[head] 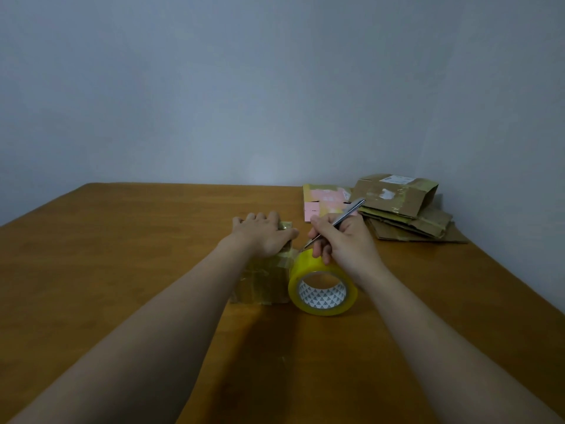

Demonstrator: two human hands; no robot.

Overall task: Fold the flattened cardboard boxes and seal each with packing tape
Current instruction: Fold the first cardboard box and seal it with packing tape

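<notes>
step in hand: cutting the tape free of the roll after sealing a box.

small folded box (263, 280) sits mid table (122, 270), wrapped in glossy tape. left hand (263, 237) lies flat on its top, fingers straight and spread, pressing down, gripping nothing. yellow tape roll (322, 283) stands on edge just beside the box's right side, touching or nearly so. right hand (342, 240) is curled round a slim metal knife (342, 218), held like a pen. the tip points down-left into the gap between roll and box. the lower fingers of that hand rest on top of the roll.

tip is tiny and dim here. probably at the tape strip, but can't tell if it touches.

to do it well:
- keep the left palm down hard so the box doesn't slide and the strip stays taut. slack tape tears ragged.
- keep the left thumb back. it sits close to the blade line.
- draw the blade across the strip and away from that hand, close to the roll.
- hold the roll down so it doesn't roll off.
- smooth the cut tail onto the box side afterwards.

more work waits: a stack of flat boxes (406, 209) at the far right by the wall, and a pink flat box (324, 200) just left of it.
</notes>
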